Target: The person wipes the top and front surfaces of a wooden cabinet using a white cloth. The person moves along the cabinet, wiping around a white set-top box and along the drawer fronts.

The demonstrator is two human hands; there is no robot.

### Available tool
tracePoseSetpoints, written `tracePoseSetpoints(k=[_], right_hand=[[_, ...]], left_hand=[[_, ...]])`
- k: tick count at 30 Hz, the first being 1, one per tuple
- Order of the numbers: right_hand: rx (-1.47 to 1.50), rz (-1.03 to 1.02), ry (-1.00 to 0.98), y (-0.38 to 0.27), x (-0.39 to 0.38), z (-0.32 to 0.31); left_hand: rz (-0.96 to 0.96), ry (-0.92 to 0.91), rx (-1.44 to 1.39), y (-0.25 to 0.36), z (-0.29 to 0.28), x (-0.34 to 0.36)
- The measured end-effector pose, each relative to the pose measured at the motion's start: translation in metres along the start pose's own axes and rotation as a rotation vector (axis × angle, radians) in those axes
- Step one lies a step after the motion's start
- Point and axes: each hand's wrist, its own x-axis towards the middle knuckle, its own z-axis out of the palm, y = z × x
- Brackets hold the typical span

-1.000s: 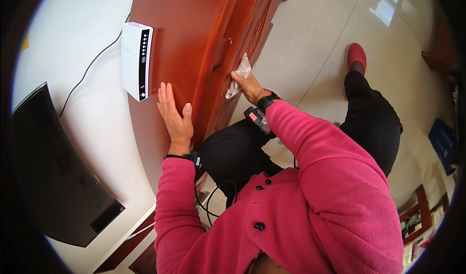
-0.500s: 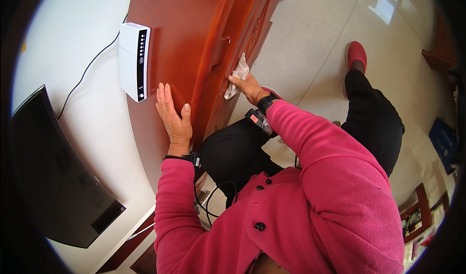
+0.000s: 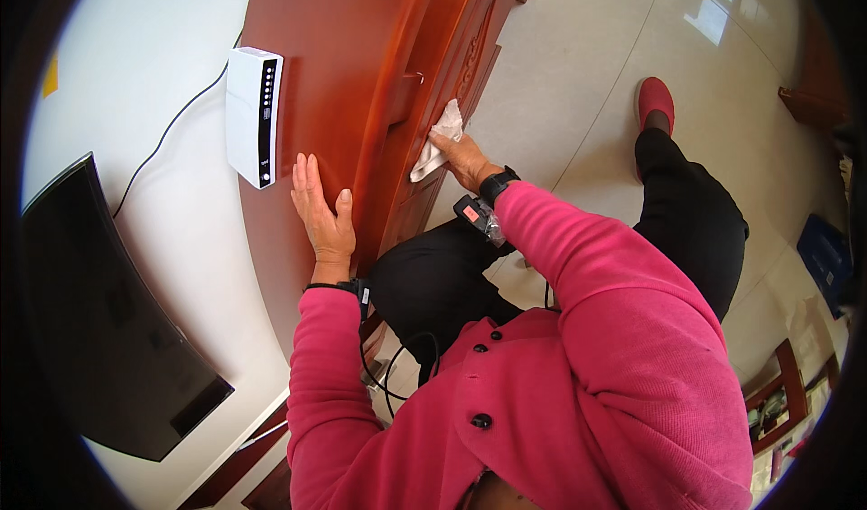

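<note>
My right hand (image 3: 462, 160) grips a crumpled white cloth (image 3: 437, 149) and presses it against the front of a reddish-brown wooden cabinet (image 3: 334, 77). The cloth lies on the front face below an open shelf recess; part of it is hidden under my fingers. Flat on the cabinet top rests my left hand (image 3: 323, 217), its fingers stretched out and thumb apart, holding nothing. Just beyond its fingertips stands a white box-shaped router (image 3: 248, 117) with a black front strip of small round marks.
A black cable (image 3: 173, 117) runs from behind the router along the white wall towards a dark flat screen (image 3: 108, 320) at left. Pale floor tiles (image 3: 578, 68) lie right of the cabinet. A blue bag-like object (image 3: 824, 259) and a wooden frame (image 3: 782, 402) are at far right.
The cloth in my right hand has shifted slightly along the cabinet front and hangs a little differently. My left hand keeps its place. The whole view has moved a little.
</note>
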Motion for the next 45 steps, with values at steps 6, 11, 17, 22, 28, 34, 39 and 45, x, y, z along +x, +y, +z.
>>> tracePoseSetpoints(k=[6,11,17,22,28,34,39,45], right_hand=[[-0.009,-0.004,-0.071,0.015,0.002,0.009],[-0.061,-0.004,-0.092,0.026,0.003,0.003],[-0.126,0.007,-0.07,0.021,-0.005,0.011],[-0.113,0.043,-0.103,0.021,-0.002,0.008],[-0.34,-0.088,0.145,0.043,0.02,-0.034],[-0.501,-0.446,0.228,-0.007,0.039,-0.07],[-0.674,-0.588,0.179,-0.036,0.034,-0.013],[-0.943,-0.58,0.195,-0.025,0.003,0.014]], left_hand=[[-0.002,-0.001,-0.007,0.001,0.0,0.0],[-0.002,-0.003,0.006,0.0,0.0,0.0],[-0.004,-0.005,0.006,-0.001,0.001,0.001],[-0.005,0.0,0.001,-0.003,0.001,0.0],[-0.004,-0.001,-0.009,-0.001,0.0,0.001],[-0.002,0.001,-0.019,-0.001,0.001,-0.001],[-0.008,0.004,-0.008,-0.001,0.001,-0.001],[-0.008,0.027,-0.004,-0.001,0.002,-0.002]])
